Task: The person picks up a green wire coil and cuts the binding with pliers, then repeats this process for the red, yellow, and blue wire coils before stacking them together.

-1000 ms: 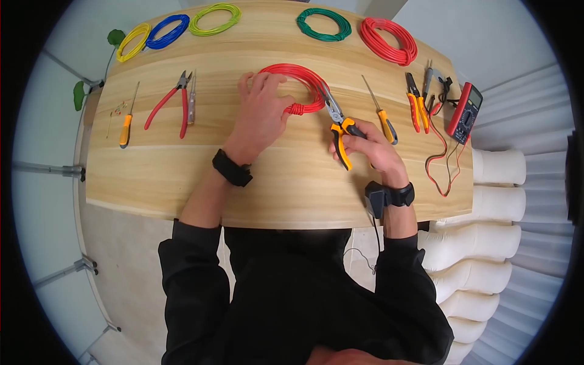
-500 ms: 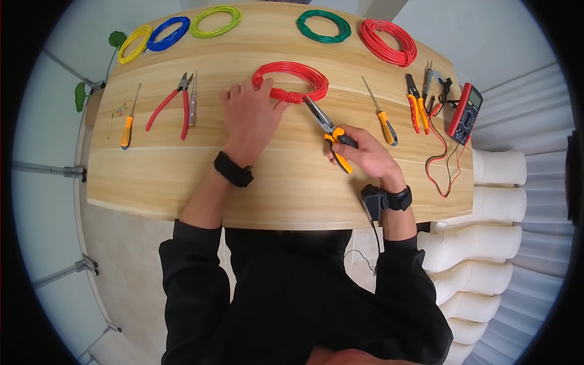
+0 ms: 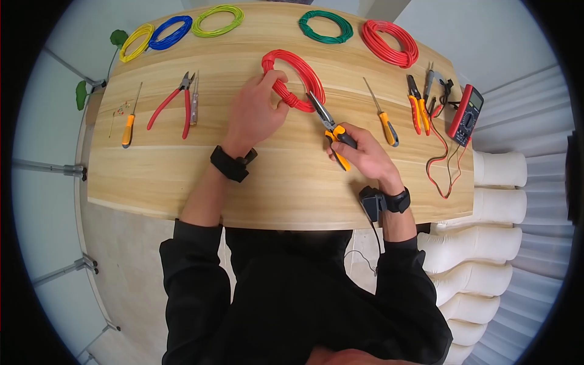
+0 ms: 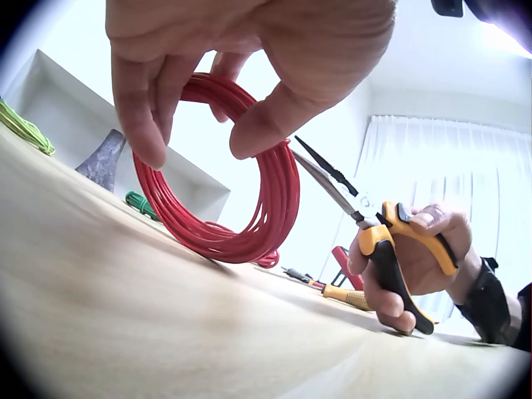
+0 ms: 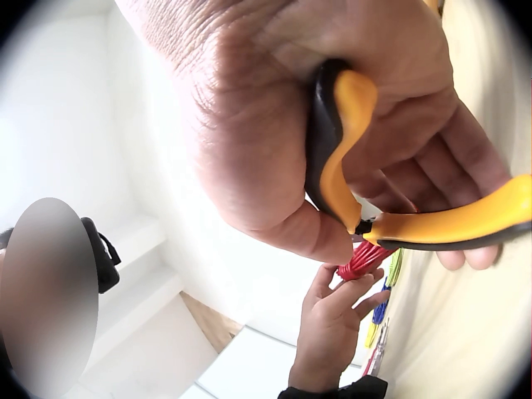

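My left hand (image 3: 258,114) pinches a coil of red wire (image 3: 311,78) between thumb and fingers, near its wrapped section. In the left wrist view the coil (image 4: 278,208) stands tilted on edge, its lower side close over the tabletop. Long-nose pliers (image 3: 329,123) with yellow-and-black handles are gripped in my right hand (image 3: 368,155). The jaws of the pliers are parted, with their tips right at the coil's near edge. In the right wrist view the spread pliers handles (image 5: 353,116) lie across the palm and fingers.
Yellow (image 3: 135,42), blue (image 3: 170,33), lime (image 3: 218,21), green (image 3: 326,27) and red (image 3: 389,44) wire coils line the far edge. Red-handled cutters (image 3: 186,112) and screwdrivers (image 3: 128,131) lie left; another screwdriver (image 3: 389,129), red-yellow pliers (image 3: 417,112) and a multimeter (image 3: 466,115) lie right.
My left hand has turned the red coil, bringing its wrapped section round to the left, and has tilted the coil. The pliers in my right hand have shifted slightly left and down.
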### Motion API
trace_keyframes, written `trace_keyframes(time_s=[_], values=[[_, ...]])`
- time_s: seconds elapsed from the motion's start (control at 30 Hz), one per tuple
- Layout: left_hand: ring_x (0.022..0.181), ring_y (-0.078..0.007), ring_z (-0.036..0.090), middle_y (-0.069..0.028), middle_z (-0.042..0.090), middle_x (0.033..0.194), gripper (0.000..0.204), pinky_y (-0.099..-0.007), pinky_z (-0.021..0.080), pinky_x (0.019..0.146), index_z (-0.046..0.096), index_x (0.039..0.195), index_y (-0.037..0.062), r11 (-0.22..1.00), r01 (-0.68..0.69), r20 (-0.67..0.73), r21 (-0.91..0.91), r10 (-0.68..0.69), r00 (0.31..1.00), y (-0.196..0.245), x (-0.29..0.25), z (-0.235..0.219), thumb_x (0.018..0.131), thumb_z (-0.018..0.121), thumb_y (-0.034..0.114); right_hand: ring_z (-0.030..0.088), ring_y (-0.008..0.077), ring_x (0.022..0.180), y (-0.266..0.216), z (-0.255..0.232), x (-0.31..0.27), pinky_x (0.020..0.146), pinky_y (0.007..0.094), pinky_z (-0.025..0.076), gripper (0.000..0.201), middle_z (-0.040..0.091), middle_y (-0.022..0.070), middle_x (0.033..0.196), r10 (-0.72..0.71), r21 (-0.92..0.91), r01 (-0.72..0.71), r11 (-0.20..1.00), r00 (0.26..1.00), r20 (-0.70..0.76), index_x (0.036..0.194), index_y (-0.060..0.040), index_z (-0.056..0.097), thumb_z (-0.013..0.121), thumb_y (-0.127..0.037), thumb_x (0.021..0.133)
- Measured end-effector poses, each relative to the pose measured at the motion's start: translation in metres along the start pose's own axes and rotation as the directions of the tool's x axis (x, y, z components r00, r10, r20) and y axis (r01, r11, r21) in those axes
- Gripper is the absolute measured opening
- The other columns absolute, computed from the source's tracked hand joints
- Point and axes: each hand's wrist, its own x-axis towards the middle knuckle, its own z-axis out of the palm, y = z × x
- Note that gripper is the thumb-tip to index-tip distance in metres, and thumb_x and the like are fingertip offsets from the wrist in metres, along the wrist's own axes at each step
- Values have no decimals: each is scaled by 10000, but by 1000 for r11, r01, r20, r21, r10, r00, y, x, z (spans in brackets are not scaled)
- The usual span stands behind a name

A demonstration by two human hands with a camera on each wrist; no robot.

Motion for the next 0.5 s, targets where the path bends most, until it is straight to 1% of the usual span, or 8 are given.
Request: trace_keyframes(time_s=[0.07,0.13,0.17,0.23,0.27,0.33,0.4,0.5], values=[[692,-285,586,-117,584,883,286,-357,470,566,518,935,69,997,-51,-1,-53,51,999,0,1,0,661,599,54,524,106,690,-3,-1,-1,660,239,424,114,571,42,759,59,-89,-56,994,998,33,920,8,507,508,-77,844],[655,-209,583,-82,576,811,267,-301,481,558,521,944,48,936,62,76,-347,-37,996,3,1,-1,685,586,36,515,100,677,-1,0,-1,644,234,414,111,566,37,740,74,-135,-67,989,996,48,902,3,513,515,-91,842],[655,-209,583,-82,576,811,267,-301,481,558,521,944,48,936,62,76,-347,-38,996,2,0,0,685,586,36,506,93,664,-1,0,-1,628,229,403,111,561,33,720,89,-180,-77,981,994,60,883,-2,519,522,-105,840],[699,-104,563,-51,551,816,179,-249,491,602,512,978,11,789,230,179,-570,-154,972,-3,0,2,800,531,22,494,87,651,-6,2,-2,611,227,393,115,555,27,701,104,-207,-89,974,992,67,866,-8,524,528,-120,838],[699,-104,563,-51,551,816,179,-249,491,602,512,978,11,790,231,179,-568,-155,972,-3,1,2,800,531,22,482,80,638,-8,3,-3,595,224,383,122,549,21,682,119,-233,-99,967,990,73,849,-14,530,534,-135,836],[603,-67,531,-15,524,715,134,-204,452,514,521,979,9,730,340,176,-592,-295,939,-3,3,3,883,476,91,476,78,633,-9,5,-4,587,224,380,125,547,18,675,119,-237,-97,967,989,83,846,-18,532,535,-142,836],[551,-61,512,-9,515,678,145,-201,433,469,535,955,8,710,352,138,-610,-342,930,-4,4,4,887,481,124,470,75,627,-8,9,-4,579,225,376,129,546,15,669,118,-241,-92,966,989,94,842,-21,535,537,-150,835],[475,-55,483,0,499,628,167,-196,403,410,549,934,4,689,346,90,-636,-380,921,-7,4,6,891,488,154,444,131,536,-2,14,-4,509,287,365,164,495,48,588,44,-192,-30,981,997,67,822,2,523,559,-153,783]])
